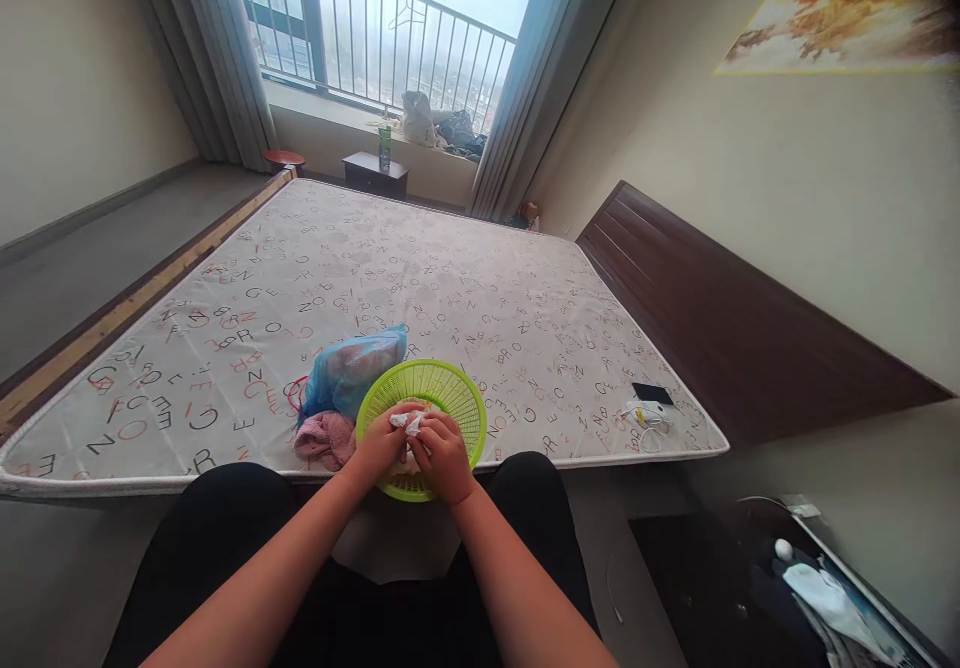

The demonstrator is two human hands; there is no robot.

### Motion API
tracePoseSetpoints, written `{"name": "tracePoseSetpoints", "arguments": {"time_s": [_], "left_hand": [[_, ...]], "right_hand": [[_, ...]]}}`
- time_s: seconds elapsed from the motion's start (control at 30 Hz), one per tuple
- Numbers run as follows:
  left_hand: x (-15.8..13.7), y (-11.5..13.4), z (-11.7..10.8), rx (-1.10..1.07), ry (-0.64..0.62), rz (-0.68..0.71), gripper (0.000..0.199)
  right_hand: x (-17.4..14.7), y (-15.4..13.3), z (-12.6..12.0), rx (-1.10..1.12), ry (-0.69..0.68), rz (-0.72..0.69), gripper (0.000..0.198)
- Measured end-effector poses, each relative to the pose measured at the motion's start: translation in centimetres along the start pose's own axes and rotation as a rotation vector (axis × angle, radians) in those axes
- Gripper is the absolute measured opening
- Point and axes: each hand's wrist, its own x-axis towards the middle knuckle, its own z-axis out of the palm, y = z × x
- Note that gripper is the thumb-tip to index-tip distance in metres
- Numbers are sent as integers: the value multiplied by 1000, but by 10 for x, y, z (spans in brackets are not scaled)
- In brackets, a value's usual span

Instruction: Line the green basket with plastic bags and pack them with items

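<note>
Between my fingers is a small crumpled white piece [410, 421], like tissue or thin cloth; its exact kind cannot be made out. My left hand [381, 443] pinches it from one side, and my right hand [445, 456] grips it from the other. Both hands are over a round lime-green plastic basket [478, 406] at the mattress edge, in front of my knees. My hands partly hide what lies inside the basket. To its left, a blue plastic bag [349, 370] holds something reddish. A pink fuzzy cloth [327, 440] lies below the bag.
The mattress [420, 258] with printed letters stretches ahead. A black phone [652, 394] and a white cable [649, 438] lie at its right. A dark headboard [720, 318] borders the right side. A nightstand [375, 176] stands by the window.
</note>
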Motion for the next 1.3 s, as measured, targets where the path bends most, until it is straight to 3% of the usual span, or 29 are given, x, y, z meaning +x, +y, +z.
{"name": "tracePoseSetpoints", "arguments": {"time_s": [0.33, 0.5, 0.7, 1.0, 1.13, 1.3], "left_hand": [[-2, 7, -2, 19, 18, 4, 62], [-2, 4, -2, -18, 4, -18, 62], [0, -4, 0, -40, 0, -10, 65], [-2, -2, 3, 16, -6, 25, 61], [-3, 0, 4, 43, -22, 24, 62], [-3, -3, 8, 6, -73, 19, 59]], "right_hand": [[-2, 5, 0, -1, 158, 48, 13], [-2, 10, 3, -18, 78, 18, 11], [-2, 15, 10, 34, 20, 112, 8], [-6, 18, 10, 16, 49, 243, 7], [-9, 23, 11, -14, 66, 430, 21], [-9, 23, 9, 4, 32, 494, 28]]}}
